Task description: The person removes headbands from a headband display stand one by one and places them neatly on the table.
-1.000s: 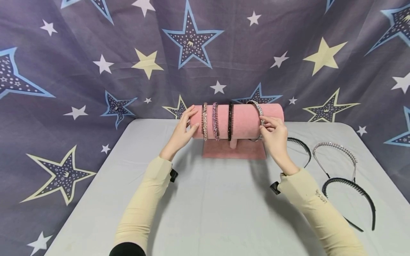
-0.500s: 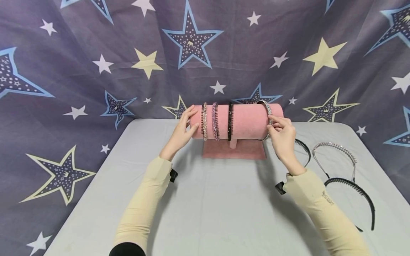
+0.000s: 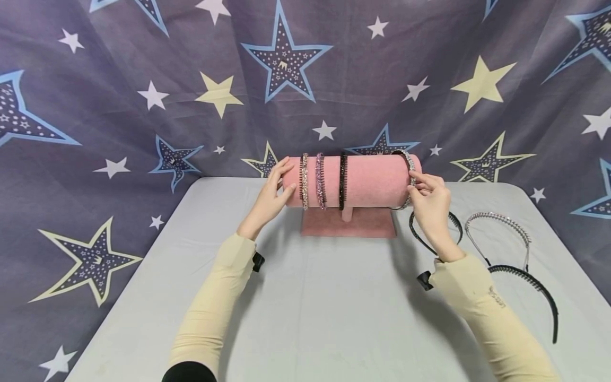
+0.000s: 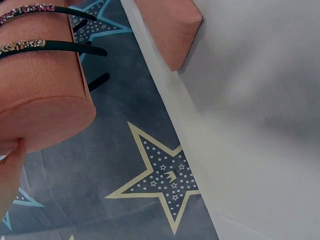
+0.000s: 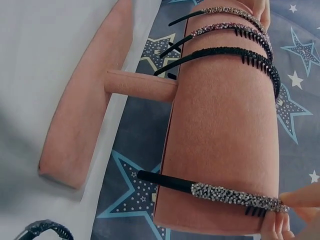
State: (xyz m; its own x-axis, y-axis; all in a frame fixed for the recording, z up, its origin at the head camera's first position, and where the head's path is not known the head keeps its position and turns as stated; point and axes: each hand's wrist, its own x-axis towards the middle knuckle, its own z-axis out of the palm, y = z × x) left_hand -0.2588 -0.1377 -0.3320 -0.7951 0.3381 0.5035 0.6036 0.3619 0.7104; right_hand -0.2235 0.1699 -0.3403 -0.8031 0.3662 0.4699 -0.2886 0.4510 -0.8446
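A pink padded display stand (image 3: 369,183) holds a horizontal roll on a short post. Near its right end, a silver glittery headband (image 5: 232,195) sits around the roll, pinched between thumb and fingers of my right hand (image 3: 431,204). My left hand (image 3: 272,196) rests against the roll's left end, thumb in front. Close to that hand are a gold glittery headband (image 3: 305,181) and a purple-pink one (image 3: 320,181). A black headband (image 3: 342,181) circles the roll left of its middle. In the left wrist view, just part of the left hand (image 4: 11,172) shows at the end face.
Loose headbands lie on the white-covered table (image 3: 305,313) at the right: a black one (image 3: 455,218) partly behind my right hand, a pinkish-silver one (image 3: 506,217), and another black one (image 3: 549,300) partly covered by my right sleeve. A starry curtain (image 3: 334,69) hangs behind.
My right hand has slid the silver headband rightward along the roll, from right of the middle to near the right end. My left hand has stayed at the left end.
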